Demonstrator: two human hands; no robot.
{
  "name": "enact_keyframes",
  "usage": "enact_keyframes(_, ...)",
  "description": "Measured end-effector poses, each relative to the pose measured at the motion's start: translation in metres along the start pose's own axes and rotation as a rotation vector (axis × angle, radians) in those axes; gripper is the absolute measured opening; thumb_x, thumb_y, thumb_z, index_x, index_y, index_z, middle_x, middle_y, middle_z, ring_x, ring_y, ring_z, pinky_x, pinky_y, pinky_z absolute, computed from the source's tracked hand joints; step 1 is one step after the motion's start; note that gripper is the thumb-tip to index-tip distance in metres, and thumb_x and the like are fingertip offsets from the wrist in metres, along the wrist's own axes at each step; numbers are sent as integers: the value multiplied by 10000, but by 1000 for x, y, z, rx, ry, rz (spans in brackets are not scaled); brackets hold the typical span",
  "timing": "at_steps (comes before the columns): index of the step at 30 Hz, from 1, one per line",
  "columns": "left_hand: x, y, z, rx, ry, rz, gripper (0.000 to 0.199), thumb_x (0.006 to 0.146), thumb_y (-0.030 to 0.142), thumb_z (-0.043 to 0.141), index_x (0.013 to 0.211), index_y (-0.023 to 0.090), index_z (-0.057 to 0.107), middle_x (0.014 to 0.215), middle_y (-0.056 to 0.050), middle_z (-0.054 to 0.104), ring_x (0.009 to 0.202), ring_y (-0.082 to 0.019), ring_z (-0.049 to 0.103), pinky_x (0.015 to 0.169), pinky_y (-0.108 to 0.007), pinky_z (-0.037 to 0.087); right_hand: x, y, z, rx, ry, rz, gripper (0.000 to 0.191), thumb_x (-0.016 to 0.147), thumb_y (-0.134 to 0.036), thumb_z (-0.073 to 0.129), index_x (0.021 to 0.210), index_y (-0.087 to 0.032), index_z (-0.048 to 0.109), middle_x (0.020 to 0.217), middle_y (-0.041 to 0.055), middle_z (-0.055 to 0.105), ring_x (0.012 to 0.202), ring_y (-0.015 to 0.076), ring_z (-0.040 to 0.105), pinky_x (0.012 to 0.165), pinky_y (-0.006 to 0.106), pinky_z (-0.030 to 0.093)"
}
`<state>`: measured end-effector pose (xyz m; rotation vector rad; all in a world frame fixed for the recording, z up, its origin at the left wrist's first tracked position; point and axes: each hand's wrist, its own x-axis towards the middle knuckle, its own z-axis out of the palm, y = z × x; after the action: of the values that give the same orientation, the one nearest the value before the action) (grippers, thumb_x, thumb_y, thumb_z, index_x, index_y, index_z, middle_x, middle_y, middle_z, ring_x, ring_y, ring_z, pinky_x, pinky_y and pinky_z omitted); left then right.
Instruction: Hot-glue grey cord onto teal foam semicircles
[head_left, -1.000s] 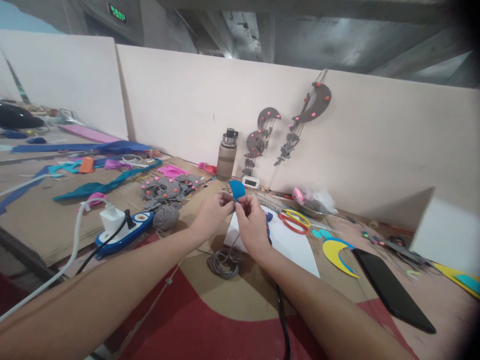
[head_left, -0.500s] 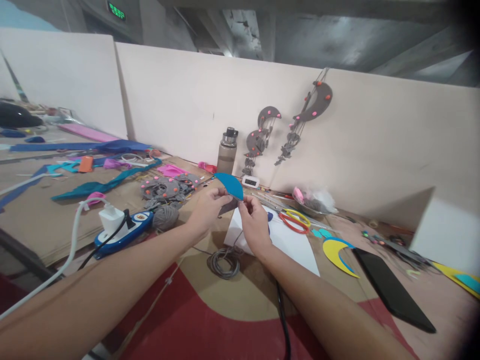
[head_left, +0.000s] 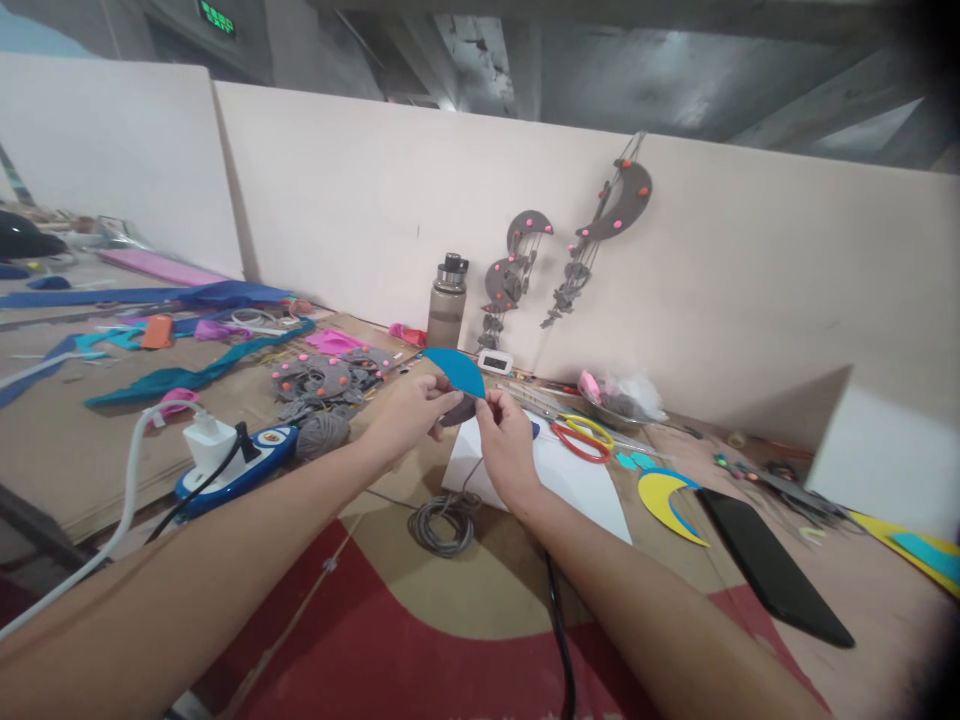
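Note:
Between my two hands is a blue felt piece (head_left: 457,370) with a curved upper edge, and a dark grey part shows beneath it. My left hand (head_left: 420,408) pinches its lower left side between thumb and fingers. The closed fingertips of my right hand (head_left: 504,430) grip its lower right corner. Just below lie a coil of grey cord (head_left: 442,525) and a white sheet (head_left: 577,480), with a strand of cord rising from the coil toward my hands.
A bottle (head_left: 448,305) stands near the wall. Right of my hands are red and yellow scissors (head_left: 583,438), a yellow crescent (head_left: 671,507) and a black phone (head_left: 772,565). At left, a blue-white power strip (head_left: 240,470) sits beside grey yarn (head_left: 322,435).
The view has shifted slightly, so most things sit a little further left. The blue piece stays between my hands, with more of its grey underside showing.

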<state>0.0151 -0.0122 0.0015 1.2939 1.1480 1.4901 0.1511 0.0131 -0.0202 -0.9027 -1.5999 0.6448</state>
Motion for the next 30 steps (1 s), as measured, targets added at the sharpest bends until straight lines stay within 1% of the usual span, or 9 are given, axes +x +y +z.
enact_keyframes(2, 1, -2, 2, -113, -37, -34, 151, 698, 272, 688, 703, 148, 602, 677, -6, 617, 607, -115, 595, 580, -237, 503, 0, 0, 0, -8, -4, 8, 147, 828, -298, 482, 807, -200, 589, 745, -2, 589, 695, 153, 491, 671, 276, 365)
enact_keyframes(3, 1, -2, 3, -164, -44, -46, 157, 697, 256, 693, 684, 138, 591, 710, -19, 627, 677, -129, 620, 661, -267, 528, 0, -1, 0, -6, -7, 13, 144, 827, -295, 482, 812, -200, 589, 754, 0, 593, 700, 154, 497, 675, 278, 369)
enact_keyframes(5, 2, -2, 4, -228, -27, -62, 166, 691, 227, 702, 653, 122, 578, 725, -34, 631, 737, -140, 633, 770, -314, 534, 0, -1, 1, 20, -4, 31, 133, 820, -294, 491, 843, -199, 582, 769, 3, 598, 698, 153, 504, 673, 280, 379)
enact_keyframes(8, 3, -2, 3, -264, -4, -63, 145, 689, 206, 709, 683, 105, 605, 752, -50, 642, 746, -140, 638, 820, -342, 530, 0, 0, 2, 86, 6, 65, 157, 801, -297, 521, 922, -200, 547, 780, -2, 584, 686, 146, 511, 655, 275, 394)
enact_keyframes(12, 5, -3, 0, -307, -6, -57, 152, 688, 203, 713, 672, 106, 596, 782, -58, 657, 757, -139, 640, 811, -339, 541, 0, 1, 4, 141, 19, 55, 180, 788, -293, 539, 942, -207, 501, 753, -23, 524, 674, 133, 496, 640, 263, 395)
enact_keyframes(16, 6, -3, -2, -383, -15, -118, 136, 709, 155, 684, 643, 101, 578, 760, -64, 656, 693, -116, 625, 726, -288, 561, -2, -1, 3, 159, 32, -5, 184, 786, -271, 538, 951, -221, 474, 714, -46, 481, 641, 120, 461, 620, 248, 371)
enact_keyframes(20, 8, -2, -3, -429, -35, -176, 92, 737, 114, 642, 666, 81, 595, 786, -93, 659, 661, -105, 619, 664, -243, 565, -3, -3, 1, 139, -3, -64, 163, 799, -256, 513, 959, -231, 496, 668, -57, 439, 619, 117, 422, 615, 244, 349)
enact_keyframes(23, 9, -1, -3, -436, -30, -206, 83, 749, 92, 614, 669, 74, 601, 769, -95, 654, 648, -106, 622, 643, -228, 565, -4, -3, 0, 110, -12, -81, 144, 804, -256, 503, 944, -233, 524, 672, -50, 428, 630, 121, 410, 629, 247, 344)
enact_keyframes(30, 7, 3, -4, -456, 7, -208, 122, 718, 69, 626, 624, 102, 556, 691, -44, 630, 617, -102, 612, 606, -233, 571, -3, -1, 0, 53, -18, -97, 140, 813, -261, 505, 946, -232, 541, 718, -30, 463, 676, 133, 436, 646, 255, 355)
